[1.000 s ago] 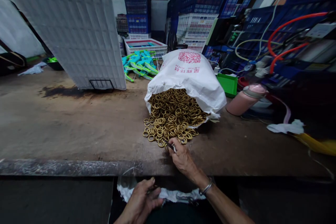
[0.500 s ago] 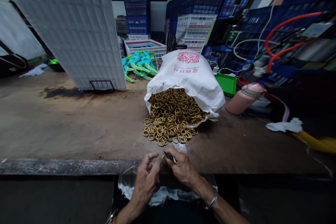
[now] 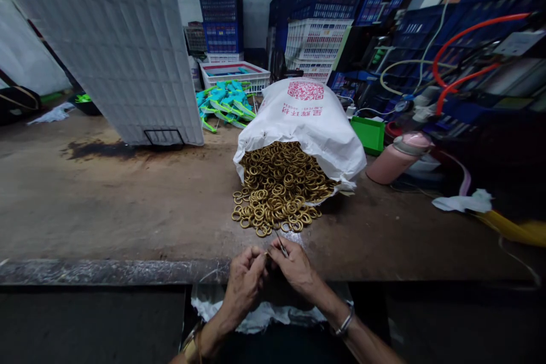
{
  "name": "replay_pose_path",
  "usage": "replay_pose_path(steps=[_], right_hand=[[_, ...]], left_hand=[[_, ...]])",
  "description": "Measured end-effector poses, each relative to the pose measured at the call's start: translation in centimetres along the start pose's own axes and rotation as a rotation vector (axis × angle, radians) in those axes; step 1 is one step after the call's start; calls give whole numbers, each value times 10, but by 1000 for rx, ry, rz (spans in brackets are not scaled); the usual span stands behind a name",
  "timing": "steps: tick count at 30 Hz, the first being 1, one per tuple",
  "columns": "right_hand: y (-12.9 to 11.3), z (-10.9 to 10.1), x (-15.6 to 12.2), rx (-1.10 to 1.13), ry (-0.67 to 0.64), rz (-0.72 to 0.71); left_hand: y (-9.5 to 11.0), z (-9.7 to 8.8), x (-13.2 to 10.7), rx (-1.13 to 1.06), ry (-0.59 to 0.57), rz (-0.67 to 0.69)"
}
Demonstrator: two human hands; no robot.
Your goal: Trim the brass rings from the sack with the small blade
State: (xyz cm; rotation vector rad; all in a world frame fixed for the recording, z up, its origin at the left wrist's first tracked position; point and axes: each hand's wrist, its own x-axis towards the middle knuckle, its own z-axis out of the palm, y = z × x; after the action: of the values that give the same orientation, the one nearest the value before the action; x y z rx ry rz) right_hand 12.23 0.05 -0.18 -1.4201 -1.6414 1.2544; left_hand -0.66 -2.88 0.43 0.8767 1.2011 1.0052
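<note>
My left hand (image 3: pixel 246 280) is closed at the table's front edge, its thumb and forefinger pinched on a gold ring (image 3: pixel 267 255) that is mostly hidden by fingers. Beside it, my right hand (image 3: pixel 297 268) is closed around a thin dark blade (image 3: pixel 281 245), which looks like a small knife and points up and away. Its fingertips also meet the ring. Just beyond both hands lies a loose heap of gold rings (image 3: pixel 273 210), spilling from the mouth of a white woven sack (image 3: pixel 307 116) with red print.
A tall white ribbed panel (image 3: pixel 140 57) stands at left on the wooden table (image 3: pixel 106 205). Turquoise and green plastic parts (image 3: pixel 226 102) lie behind the sack. A green tray (image 3: pixel 367 135) and pink bottle (image 3: pixel 396 159) stand at right. Stacked crates (image 3: pixel 219 17) fill the back.
My left fingers have closed in on the ring at my right fingertips. The blade in my right hand has turned from pointing left to pointing up and away.
</note>
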Motion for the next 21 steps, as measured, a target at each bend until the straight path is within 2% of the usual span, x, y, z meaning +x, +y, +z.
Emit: replay_pose_path(steps=[2, 4, 7, 10, 16, 21], right_hand=[[-2, 0, 1, -25, 40, -30], [-4, -1, 2, -30, 46, -53], [-5, -4, 3, 9, 13, -39], [-3, -7, 1, -125, 52, -60], [2, -6, -8, -521, -67, -164], [-4, -5, -9, -642, -95, -160]], left_hand=[[-1, -2, 1, -79, -73, -85], [-1, -3, 2, -167, -120, -102], [0, -2, 2, -277, -133, -102], [1, 1, 2, -332, -106, -107], [2, 1, 2, -226, -85, -31], [6, 1, 0, -142, -70, -21]])
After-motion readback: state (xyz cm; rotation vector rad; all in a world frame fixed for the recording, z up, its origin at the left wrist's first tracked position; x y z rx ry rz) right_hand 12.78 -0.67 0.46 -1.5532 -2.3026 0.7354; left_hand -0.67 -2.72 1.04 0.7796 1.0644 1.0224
